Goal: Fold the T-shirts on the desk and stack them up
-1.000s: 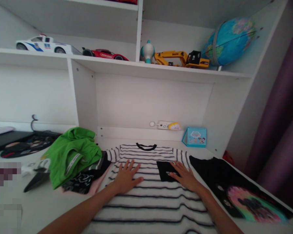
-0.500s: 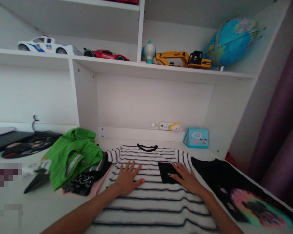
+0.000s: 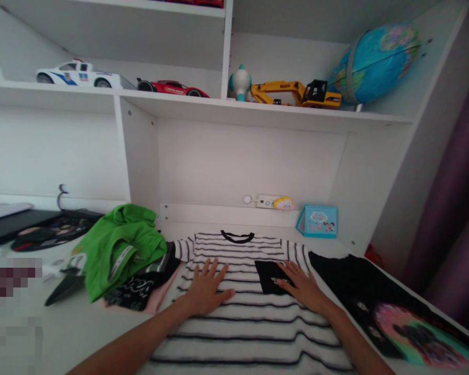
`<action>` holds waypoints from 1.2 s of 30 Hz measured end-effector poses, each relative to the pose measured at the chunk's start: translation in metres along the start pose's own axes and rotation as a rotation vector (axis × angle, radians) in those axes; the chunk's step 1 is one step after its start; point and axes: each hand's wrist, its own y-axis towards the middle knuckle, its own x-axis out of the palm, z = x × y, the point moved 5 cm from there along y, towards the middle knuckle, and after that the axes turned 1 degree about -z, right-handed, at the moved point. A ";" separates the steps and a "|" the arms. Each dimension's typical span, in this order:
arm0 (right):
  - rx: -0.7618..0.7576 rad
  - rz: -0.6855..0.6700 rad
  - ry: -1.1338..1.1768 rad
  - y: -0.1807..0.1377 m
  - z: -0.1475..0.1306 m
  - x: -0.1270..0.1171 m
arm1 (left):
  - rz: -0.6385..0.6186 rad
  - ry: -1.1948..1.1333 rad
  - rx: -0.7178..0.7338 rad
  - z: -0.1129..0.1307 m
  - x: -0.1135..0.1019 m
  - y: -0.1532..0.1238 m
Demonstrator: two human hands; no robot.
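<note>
A white T-shirt with black stripes (image 3: 242, 333) lies spread flat on the white desk, its black collar toward the back wall. My left hand (image 3: 205, 289) rests flat on the shirt's left chest, fingers spread. My right hand (image 3: 303, 286) lies flat on the right chest, its fingers over the black chest pocket (image 3: 269, 276). Neither hand holds anything.
A heap of clothes topped by a green garment (image 3: 119, 247) sits left of the shirt. A black T-shirt with a colourful print (image 3: 379, 302) lies to the right. A small blue box (image 3: 317, 221) stands by the back wall. Toy cars, a yellow excavator and a globe (image 3: 373, 65) stand on the shelf above.
Both hands stay flat on the striped shirt in nearly the same spots. The view has shifted slightly to the left.
</note>
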 end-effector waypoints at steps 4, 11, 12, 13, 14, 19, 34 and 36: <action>-0.004 -0.027 0.007 -0.003 0.002 -0.005 | -0.119 -0.030 0.041 0.009 -0.010 -0.011; 0.012 0.047 -0.049 -0.011 0.004 -0.024 | -0.341 -0.128 0.199 0.034 -0.029 -0.054; 0.014 0.064 -0.049 -0.017 0.003 -0.029 | -0.357 -0.142 0.230 0.040 -0.029 -0.063; 0.014 0.063 -0.041 -0.026 0.003 -0.033 | -0.365 -0.156 0.260 0.047 -0.030 -0.072; 0.018 0.043 -0.026 -0.036 0.004 -0.036 | -0.366 -0.170 0.285 0.053 -0.031 -0.080; 0.178 -0.051 0.034 -0.104 0.031 -0.034 | -0.365 -0.203 0.307 0.071 -0.036 -0.105; -0.101 0.367 0.939 -0.141 -0.076 -0.061 | -0.023 -0.331 0.985 0.182 -0.104 -0.039; -0.128 0.405 1.082 -0.143 -0.075 -0.065 | -0.030 -0.266 0.980 0.183 -0.107 -0.029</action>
